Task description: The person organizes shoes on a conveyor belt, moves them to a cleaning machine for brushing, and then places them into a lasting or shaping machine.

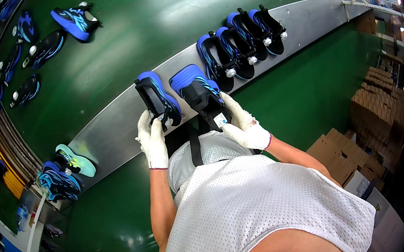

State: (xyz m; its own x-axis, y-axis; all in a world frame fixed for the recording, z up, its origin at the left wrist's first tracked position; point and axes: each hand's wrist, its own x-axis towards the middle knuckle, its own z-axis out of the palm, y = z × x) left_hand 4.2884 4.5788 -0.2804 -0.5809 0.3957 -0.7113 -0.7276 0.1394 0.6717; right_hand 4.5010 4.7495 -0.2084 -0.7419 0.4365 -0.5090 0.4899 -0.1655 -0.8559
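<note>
White-gloved hands and shoes at a metal tabletop, seen from above. The right hand (246, 129) is closed on the near end of the right-hand shoe (198, 93), with the thumb below and the fingers along its side. The left hand (153, 140) touches the near end of the left-hand shoe (162, 100) with thumb and forefinger; whether it is clamped there cannot be told.

Both shoes lie at the tabletop (111, 133), side by side, the right-hand shoe reaching past its near edge. A loose hold on that overhanging end could let the shoe tip off toward the body; a sideways swing could knock it into the nearest of the row of 4 shoes (239, 57), just to its right.

Each handled shoe has a black upper, light-blue streaks and a thick violet-blue sole. The left-hand shoe is tilted, its opening showing and its sole edge turned right, with a whitish fastener (167, 124) near the glove. The right-hand shoe bears a small white label (219, 120) on its black part.

Farther out, to the left, a mint-green shoe (78, 160) stands beside blue footwear (59, 181). Beyond the tabletop, a green belt (139, 37) carries more shoes of similar colours; brown cartons (377, 103) are stacked at far right.
</note>
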